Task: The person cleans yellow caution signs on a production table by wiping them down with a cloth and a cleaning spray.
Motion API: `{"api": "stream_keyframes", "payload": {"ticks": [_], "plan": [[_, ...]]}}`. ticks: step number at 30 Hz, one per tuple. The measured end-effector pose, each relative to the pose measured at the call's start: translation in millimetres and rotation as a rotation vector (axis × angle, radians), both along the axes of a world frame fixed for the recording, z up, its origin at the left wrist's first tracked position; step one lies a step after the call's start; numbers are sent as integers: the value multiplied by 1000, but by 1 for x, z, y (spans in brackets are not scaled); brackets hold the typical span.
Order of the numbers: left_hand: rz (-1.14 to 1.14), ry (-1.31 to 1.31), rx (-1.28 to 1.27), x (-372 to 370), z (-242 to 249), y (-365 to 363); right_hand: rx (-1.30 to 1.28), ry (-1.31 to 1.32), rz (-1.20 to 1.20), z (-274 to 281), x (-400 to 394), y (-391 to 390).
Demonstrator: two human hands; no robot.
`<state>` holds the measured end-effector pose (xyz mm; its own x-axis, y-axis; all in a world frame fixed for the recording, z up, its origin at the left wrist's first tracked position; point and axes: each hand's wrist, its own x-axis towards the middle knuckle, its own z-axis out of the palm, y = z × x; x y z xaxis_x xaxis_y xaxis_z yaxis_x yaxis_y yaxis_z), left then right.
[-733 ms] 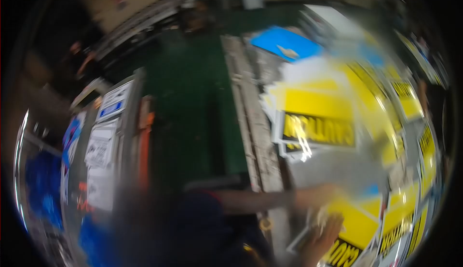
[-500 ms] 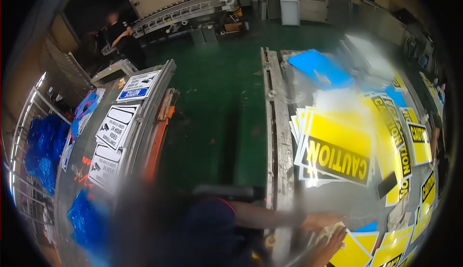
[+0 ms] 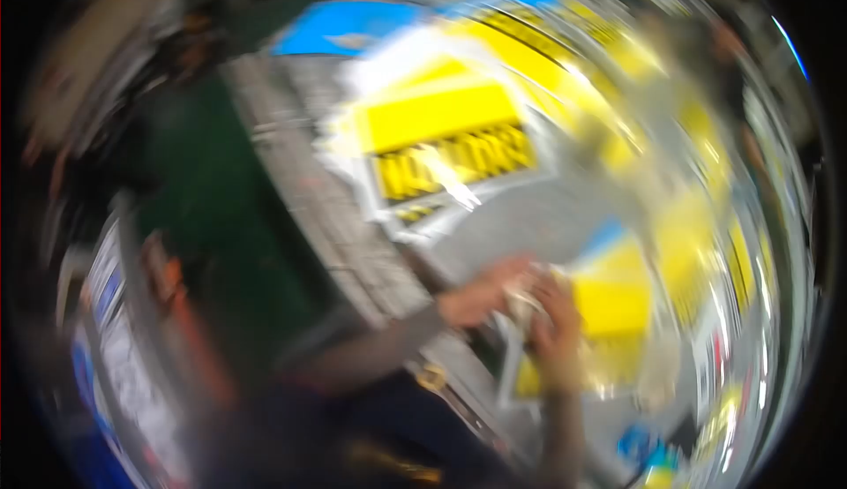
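The pale cloth [image 3: 522, 302] is bunched between my two hands, over the near edge of a yellow sign [image 3: 613, 290]. My right hand [image 3: 556, 317] has its fingers bent narrowly round it; my left hand [image 3: 481, 297] meets it from the other side, fingertips at the cloth — too blurred to tell whether they pinch it or only press.

The sign lies on a grey tabletop [image 3: 520, 215], which shows bare just beyond my fingers. Farther off, past my left hand, a fanned stack of yellow signs [image 3: 445, 127] carries a black band of smeared lettering, with a blue sheet [image 3: 344, 27] behind it. Right of my right hand sits a second crumpled pale piece [image 3: 660, 374], and nearer me, a small blue-and-yellow object [image 3: 651, 454] I can't make out.

To the left of my left hand runs the table's long rail [image 3: 300, 193], then dark green floor [image 3: 207, 215], then another table's white sheets [image 3: 123, 348] beside an orange strip [image 3: 190, 321]. Far beyond my right hand stands a person in dark clothing [image 3: 728, 74] — everything there is streaked.
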<state>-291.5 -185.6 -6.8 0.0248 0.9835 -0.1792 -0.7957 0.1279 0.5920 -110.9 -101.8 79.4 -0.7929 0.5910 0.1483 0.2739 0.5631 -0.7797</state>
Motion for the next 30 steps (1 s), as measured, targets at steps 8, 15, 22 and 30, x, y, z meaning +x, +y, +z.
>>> {"api": "stream_keyframes", "payload": {"ticks": [8,15,22,30], "plan": [[-7,141,-189,-1,35,17,170,-93,108,-9,15,23],[-3,239,-161,0,46,9,288,-158,-57,-16,10,15],[17,344,-223,5,45,14,420,-247,-79,-18,66,51],[96,461,-267,16,60,18,309,-279,-362,-36,93,94]]}}
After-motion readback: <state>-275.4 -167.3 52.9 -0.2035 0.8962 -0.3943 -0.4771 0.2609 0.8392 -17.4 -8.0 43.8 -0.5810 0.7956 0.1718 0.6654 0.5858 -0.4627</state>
